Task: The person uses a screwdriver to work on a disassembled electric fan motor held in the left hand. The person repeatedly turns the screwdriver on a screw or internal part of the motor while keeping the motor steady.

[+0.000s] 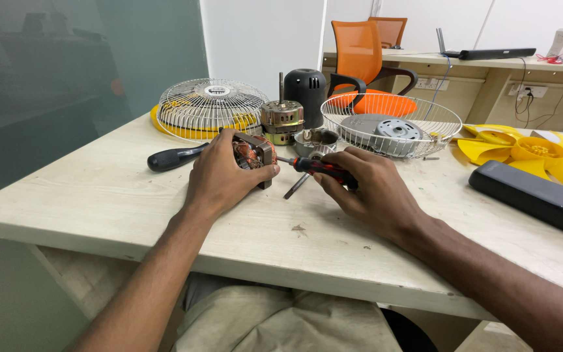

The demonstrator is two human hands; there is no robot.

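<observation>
The left hand [219,173] is closed over a small motor core [253,155] with copper windings, pinning it to the table [99,195]. The right hand [366,186] is wrapped around the red-and-black handle of a screwdriver [317,168], whose shaft points at the core. Judging from this grip, the tip could slip off the core and jab the left thumb, which lies right beside it, or nick the windings; the cause would be a sideways push while the core is held only by palm pressure. A loose bit [296,186] lies on the table between the hands and could roll under a wrist.

Just behind the left hand lies a second screwdriver [176,157] with a black handle. Beyond stand a brass-coloured motor [282,118] with its shaft up, a black motor cover [306,88], and a wire grille [211,107] on a yellow ring. To the right sits another grille [391,124] turned up like a bowl, holding grey parts, then a yellow fan blade [532,148] and a dark case [532,195].
</observation>
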